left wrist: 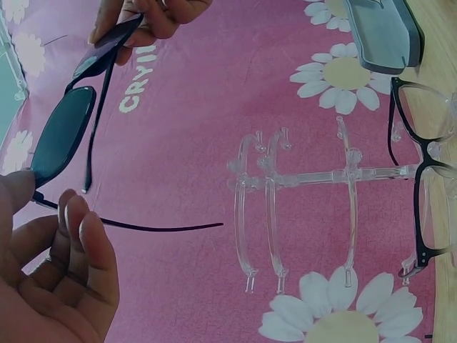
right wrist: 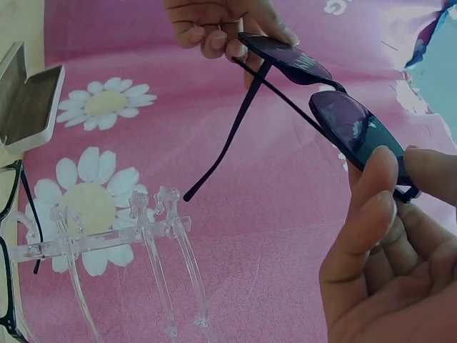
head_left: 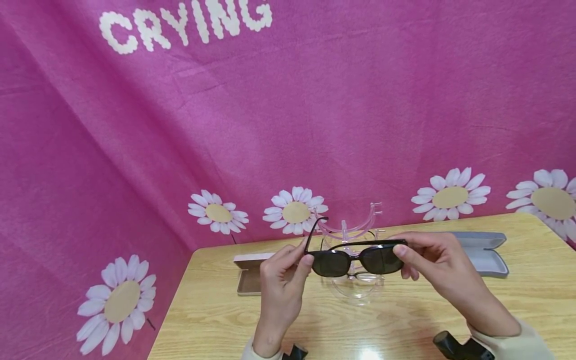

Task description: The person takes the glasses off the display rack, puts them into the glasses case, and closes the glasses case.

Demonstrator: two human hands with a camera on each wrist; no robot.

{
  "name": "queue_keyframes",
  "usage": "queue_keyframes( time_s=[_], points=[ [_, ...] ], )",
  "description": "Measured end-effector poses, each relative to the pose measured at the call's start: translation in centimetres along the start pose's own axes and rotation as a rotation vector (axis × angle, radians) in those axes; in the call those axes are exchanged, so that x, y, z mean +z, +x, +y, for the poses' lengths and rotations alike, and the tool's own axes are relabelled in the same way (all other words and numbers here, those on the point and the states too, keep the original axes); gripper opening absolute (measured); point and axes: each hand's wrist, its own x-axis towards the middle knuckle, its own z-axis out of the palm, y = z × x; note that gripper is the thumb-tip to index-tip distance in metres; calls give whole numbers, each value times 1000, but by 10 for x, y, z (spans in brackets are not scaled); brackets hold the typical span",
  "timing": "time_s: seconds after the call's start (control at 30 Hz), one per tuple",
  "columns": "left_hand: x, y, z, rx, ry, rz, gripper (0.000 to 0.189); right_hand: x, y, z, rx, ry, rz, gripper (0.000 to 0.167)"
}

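Observation:
A pair of black sunglasses (head_left: 333, 263) with dark lenses is held up over the table by both hands. My left hand (head_left: 283, 285) pinches the left end of the frame between thumb and fingers. My right hand (head_left: 443, 265) pinches the right end, thumb in front near the lens. The left temple points away toward the stand, while the right temple (left wrist: 102, 118) is angled inward behind the lenses. Behind the sunglasses stands a clear display stand (left wrist: 314, 177) with several curved tiers. Black-framed eyeglasses (left wrist: 421, 161) with clear lenses rest low on it.
An open grey glasses case (head_left: 490, 260) lies right of the stand, partly behind my right hand. At the left is another open case (head_left: 249, 282), brown inside, partly covered by my left hand. A pink cloth (head_left: 315, 125) with daisies hangs behind the wooden table (head_left: 216, 325).

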Motion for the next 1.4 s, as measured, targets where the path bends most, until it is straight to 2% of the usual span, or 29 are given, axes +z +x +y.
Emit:
queue_keyframes(
  time_s=[0.3,0.53,0.8,1.03,1.23,1.4],
  points=[
    [1,0,-1,20,6,-9,29,-1,0,5,-12,126,-20,37],
    [3,-2,-1,-7,-40,-5,30,-3,-1,8,-30,172,-25,39],
    [7,-2,-2,91,-195,21,30,-2,-1,12,-81,242,-48,42],
    [5,-2,0,114,-133,42,30,1,0,14,-126,265,-72,44],
    [5,-2,0,129,-97,27,29,1,1,15,-145,284,-102,44],
    [5,-2,0,128,-107,6,23,0,2,11,-83,244,-110,44]
  ],
)
